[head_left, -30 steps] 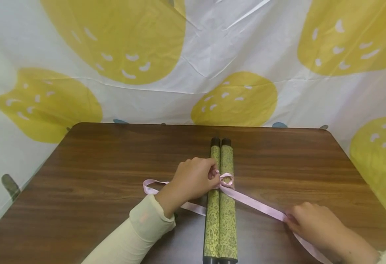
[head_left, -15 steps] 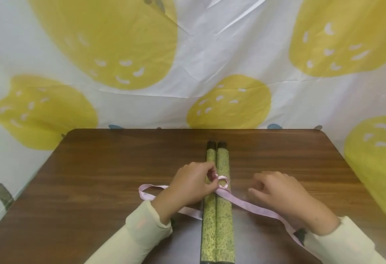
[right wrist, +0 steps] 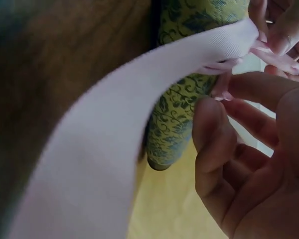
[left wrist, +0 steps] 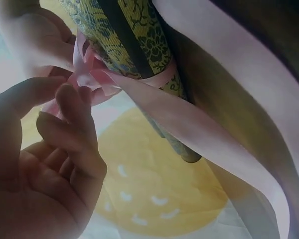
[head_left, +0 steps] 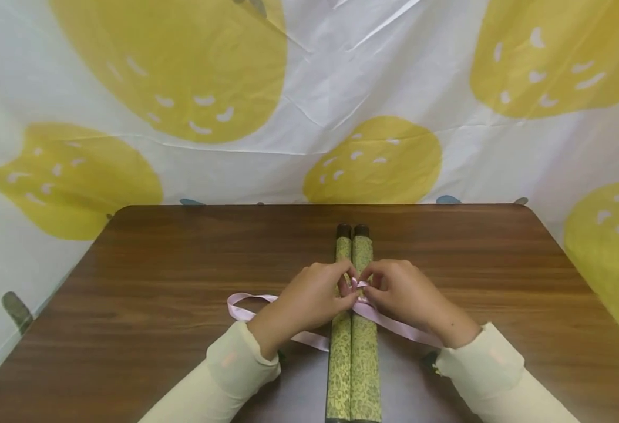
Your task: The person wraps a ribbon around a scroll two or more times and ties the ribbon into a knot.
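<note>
Two rolled scrolls in green-gold patterned cloth, a left one and a right one, lie side by side on the table, with black end knobs. A pink ribbon passes round both and is looped at a knot on top. My left hand pinches a loop of it just left of the knot. From the right, my right hand has thumb and forefinger on another bit of ribbon at the same knot. The right wrist view shows that pink bit between the fingertips. Both hands meet over the scrolls.
One ribbon tail curls on the brown wooden table left of the scrolls; the other trails right, under the right wrist. Behind the table hangs a white cloth printed with yellow lemons.
My right hand has let go of the ribbon tail on the right and moved left to the knot, where it now pinches ribbon. My left hand has stayed at the knot, still holding its loop.
</note>
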Tool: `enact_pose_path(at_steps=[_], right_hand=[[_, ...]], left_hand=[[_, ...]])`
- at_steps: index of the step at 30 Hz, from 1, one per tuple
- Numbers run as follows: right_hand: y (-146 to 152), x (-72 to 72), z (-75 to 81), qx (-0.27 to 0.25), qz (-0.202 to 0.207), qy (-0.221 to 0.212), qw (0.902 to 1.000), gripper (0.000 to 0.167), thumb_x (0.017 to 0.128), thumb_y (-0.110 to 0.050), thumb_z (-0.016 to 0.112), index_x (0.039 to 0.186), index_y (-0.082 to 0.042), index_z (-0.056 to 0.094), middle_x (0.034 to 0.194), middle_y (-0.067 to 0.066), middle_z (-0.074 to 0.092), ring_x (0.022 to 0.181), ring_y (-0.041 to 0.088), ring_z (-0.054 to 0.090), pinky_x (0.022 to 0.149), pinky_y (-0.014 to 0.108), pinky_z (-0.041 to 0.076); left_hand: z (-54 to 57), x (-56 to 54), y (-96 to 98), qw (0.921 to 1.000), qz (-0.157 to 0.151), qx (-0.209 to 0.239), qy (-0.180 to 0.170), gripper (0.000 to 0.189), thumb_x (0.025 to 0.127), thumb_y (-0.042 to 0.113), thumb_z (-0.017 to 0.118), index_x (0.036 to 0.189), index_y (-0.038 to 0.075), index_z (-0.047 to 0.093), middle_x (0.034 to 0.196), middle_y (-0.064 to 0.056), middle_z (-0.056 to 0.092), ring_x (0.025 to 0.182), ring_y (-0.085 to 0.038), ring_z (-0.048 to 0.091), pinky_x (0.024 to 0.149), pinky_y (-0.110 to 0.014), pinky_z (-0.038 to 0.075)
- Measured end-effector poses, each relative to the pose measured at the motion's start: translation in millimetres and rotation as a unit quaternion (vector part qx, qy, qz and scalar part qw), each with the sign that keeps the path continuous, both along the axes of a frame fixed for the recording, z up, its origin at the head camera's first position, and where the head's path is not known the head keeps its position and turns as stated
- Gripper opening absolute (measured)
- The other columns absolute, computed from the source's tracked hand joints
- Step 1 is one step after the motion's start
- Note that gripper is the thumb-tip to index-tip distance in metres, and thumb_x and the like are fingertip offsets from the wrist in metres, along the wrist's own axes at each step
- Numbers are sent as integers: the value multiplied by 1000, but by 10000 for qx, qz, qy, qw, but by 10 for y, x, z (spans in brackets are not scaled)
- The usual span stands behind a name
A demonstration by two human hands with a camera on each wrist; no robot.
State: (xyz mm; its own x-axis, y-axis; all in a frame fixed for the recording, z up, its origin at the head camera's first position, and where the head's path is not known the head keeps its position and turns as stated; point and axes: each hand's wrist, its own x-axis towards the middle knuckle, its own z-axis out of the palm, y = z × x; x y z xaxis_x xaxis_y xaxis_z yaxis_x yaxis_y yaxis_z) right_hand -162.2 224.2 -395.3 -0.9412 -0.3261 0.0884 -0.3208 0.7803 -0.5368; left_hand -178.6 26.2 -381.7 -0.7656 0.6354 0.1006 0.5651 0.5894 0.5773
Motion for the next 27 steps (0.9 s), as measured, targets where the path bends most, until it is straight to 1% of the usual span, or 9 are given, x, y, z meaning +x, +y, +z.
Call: enact_pose_path(at_steps=[4,8,11,16,19,23,27], right_hand=[[4,-16,-48,-196,37,204,9996,3,91,-15,70,91,-15,73,69,-8,64,57,5,54,53,22,47],[12,-11,-70,-330,40,311,9990,4,90,-13,70,88,-15,72,71,-8,64,61,5,56,56,22,48],[22,2,-80,-361,77,372,9986,2,88,-13,71,89,-13,73,76,-7,64,67,7,57,61,23,48],[38,33,-79,-314,79,570,9978,2,87,-14,74,88,-15,74,84,-6,63,79,11,59,72,29,47],[50,46,-68,-411,106,427,9982,2,89,-14,73,88,-15,73,85,-5,67,72,10,59,67,27,49],[56,65,-39,-603,154,52,9981,4,92,-15,71,89,-14,73,81,-4,71,60,7,57,56,23,49],[62,97,-16,-797,140,-61,9967,3,92,-15,71,90,-16,74,78,-5,71,61,8,60,57,23,51]], left_hand=[[-18,2,9,9996,-227,103,-150,15,88,16,74,102,12,68,80,7,69,69,-2,60,65,-18,49],[-48,-4,24,9986,-447,-33,-266,17,84,18,79,96,15,68,79,9,67,71,0,59,67,-16,48],[-76,-7,39,9980,-561,-251,-134,15,83,19,80,92,18,67,77,10,65,70,1,57,66,-16,47],[-99,4,73,9962,-615,-541,308,6,87,20,76,89,17,71,78,10,67,69,1,57,65,-16,46],[-103,12,98,9962,-521,-556,426,7,90,23,73,87,17,73,79,9,70,69,0,58,65,-15,47],[-85,21,103,9980,-297,-365,419,11,92,22,71,83,16,73,79,6,72,69,-2,61,64,-16,48],[-62,16,110,9992,-13,-236,334,11,91,21,70,81,17,71,80,5,73,69,-4,62,63,-17,48]])
